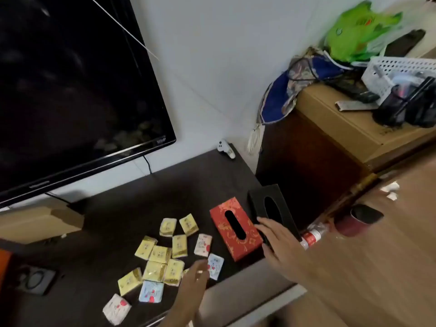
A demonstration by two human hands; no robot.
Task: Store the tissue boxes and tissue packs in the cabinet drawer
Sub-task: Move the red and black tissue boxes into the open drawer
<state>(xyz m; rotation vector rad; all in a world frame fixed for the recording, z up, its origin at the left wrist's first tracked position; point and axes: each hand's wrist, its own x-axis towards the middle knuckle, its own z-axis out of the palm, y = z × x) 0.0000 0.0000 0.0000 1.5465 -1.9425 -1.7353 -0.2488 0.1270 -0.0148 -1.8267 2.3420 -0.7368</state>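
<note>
Two tissue boxes, red and black, at 3 o'clock of scattered packs on worktop; my right hand fingers spread, unclenched, between boxes, probably to gather them; left hand open, holding nothing, over the packs.

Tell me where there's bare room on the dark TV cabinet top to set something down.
Free: the cabinet top between the TV and the tissue packs, and the back strip toward the white controller. Crowded: the front, where packs cluster beside the red tissue box, black tissue box and both hands.
</note>
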